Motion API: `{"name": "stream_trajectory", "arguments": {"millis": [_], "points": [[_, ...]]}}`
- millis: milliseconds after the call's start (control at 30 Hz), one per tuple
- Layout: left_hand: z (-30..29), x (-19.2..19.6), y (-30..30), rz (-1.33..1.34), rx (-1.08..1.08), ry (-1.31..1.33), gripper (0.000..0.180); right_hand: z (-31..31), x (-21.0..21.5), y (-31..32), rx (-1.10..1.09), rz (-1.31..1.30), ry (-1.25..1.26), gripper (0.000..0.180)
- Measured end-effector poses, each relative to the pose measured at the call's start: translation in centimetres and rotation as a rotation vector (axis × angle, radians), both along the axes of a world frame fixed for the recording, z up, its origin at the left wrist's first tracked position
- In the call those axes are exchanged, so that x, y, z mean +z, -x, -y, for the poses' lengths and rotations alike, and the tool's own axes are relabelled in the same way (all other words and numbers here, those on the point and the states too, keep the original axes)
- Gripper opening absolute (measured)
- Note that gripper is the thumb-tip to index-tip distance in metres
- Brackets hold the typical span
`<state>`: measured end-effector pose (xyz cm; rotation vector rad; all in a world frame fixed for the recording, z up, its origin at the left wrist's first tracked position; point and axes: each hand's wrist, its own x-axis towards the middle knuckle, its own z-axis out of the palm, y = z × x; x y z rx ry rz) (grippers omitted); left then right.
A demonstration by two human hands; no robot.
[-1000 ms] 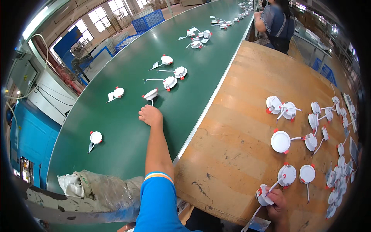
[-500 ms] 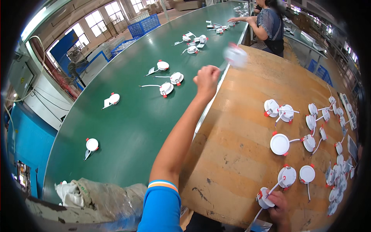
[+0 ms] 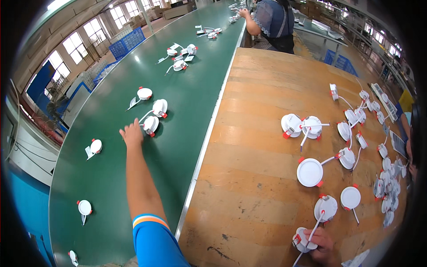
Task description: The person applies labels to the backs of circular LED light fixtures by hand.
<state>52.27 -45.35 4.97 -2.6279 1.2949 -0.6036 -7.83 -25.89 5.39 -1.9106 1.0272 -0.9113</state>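
Left hand (image 3: pixel 131 133) open, reaching for white round lamp (image 3: pixel 151 124) on green belt (image 3: pixel 187 89), center-left; best gripped by rim. Right hand (image 3: pixel 321 246) clasping another lamp (image 3: pixel 303 240), lower right.

— What is the person wearing on the left arm?

— A short sleeve (image 3: pixel 153 242) in bright blue. It ends above the elbow, with a cuff trimmed in two thin bands, one orange and one white.

— And below the cuff?

— The forearm is bare down to the left hand (image 3: pixel 132 132). No glove, no watch, no ring or strap that I can make out.

— The other side?

— Only the right hand (image 3: pixel 321 246) shows at the lower edge. It is bare too, no glove. Its sleeve is out of the picture, so I cannot tell what covers that arm.
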Motion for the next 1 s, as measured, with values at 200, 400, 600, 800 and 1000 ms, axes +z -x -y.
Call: {"name": "stream_trajectory", "arguments": {"millis": [200, 400, 600, 800, 1000], "points": [[-0.4, -1.9, 0.5, -0.367, 0.022, 0.199, 0.017, 0.6, -0.1, 0.2, 0.098, -0.013, 0.127, 0.033], [1.9, 2.8, 11.6, -0.446, -0.274, 0.367, 0.019, 0.4, -0.4, 0.4, 0.159, -0.047, 0.115, 0.040], [1.5, 7.6, 29.3, -0.736, -0.625, 0.272, 0.030, -0.2, 0.2, 0.3, 0.069, 0.127, 0.030, 0.040], [-9.2, 7.9, 38.1, -1.163, -0.994, 0.494, 0.031, -6.6, 2.1, 1.8, 0.111, 0.628, -0.596, 0.023], [-31.2, 5.6, 45.5, -2.010, -0.911, 0.085, 0.033, -15.3, 2.9, 5.0, 0.225, 0.711, -0.830, 0.023]]}}
